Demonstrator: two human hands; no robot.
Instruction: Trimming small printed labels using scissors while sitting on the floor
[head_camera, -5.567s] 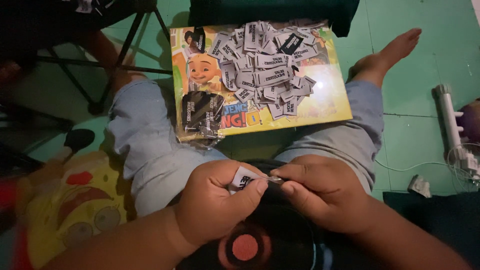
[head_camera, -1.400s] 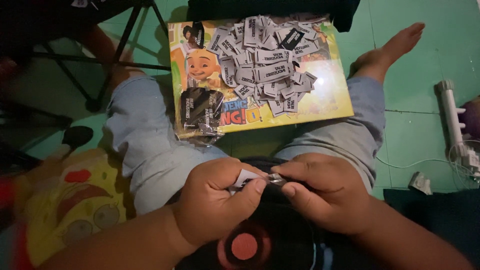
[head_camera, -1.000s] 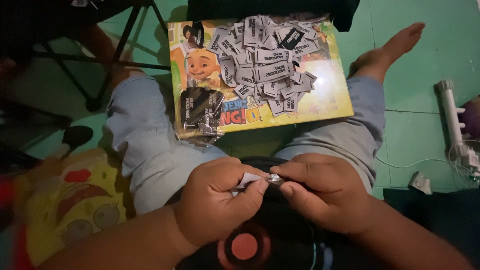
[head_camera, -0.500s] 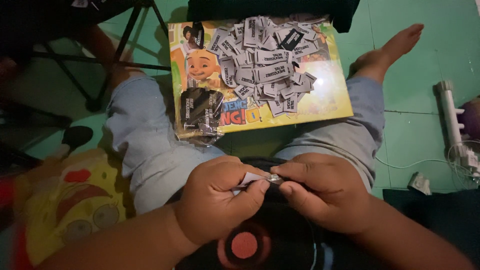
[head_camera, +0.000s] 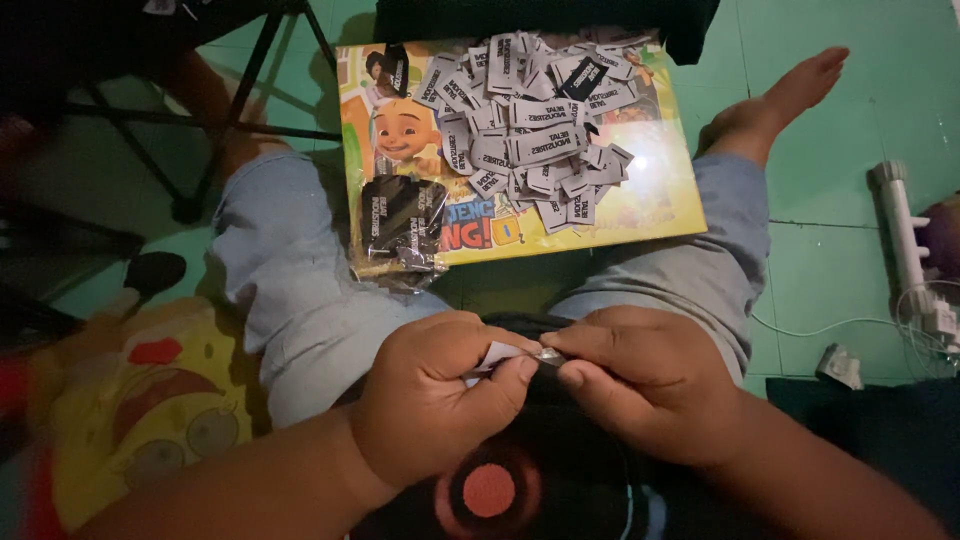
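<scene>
A yellow cartoon picture book (head_camera: 640, 205) lies flat on the green tiled floor (head_camera: 880, 90), bearing a heap of grey fabric labels (head_camera: 530, 130) and, at its near left corner, a clear packet of black labels (head_camera: 403, 225). A yellow cartoon cushion (head_camera: 150, 400) lies at left beside black stand legs (head_camera: 250, 90); a white power strip (head_camera: 915, 250) with its cable lies at right.

Grey labels (head_camera: 535, 120) with dark lettering heaped on a bright yellow cartoon-print board (head_camera: 640, 200), orange and green showing along its edges. Beside them, a clear packet of black labels (head_camera: 402, 225) with pale lettering. Light blue denim on both legs (head_camera: 300, 290). Green floor (head_camera: 860, 90) all round. A yellow cushion (head_camera: 150, 400) with red patches sits low in view. A white slip (head_camera: 495, 355) between the fingers, over a black shirt with 1 red circle (head_camera: 489, 490).
</scene>
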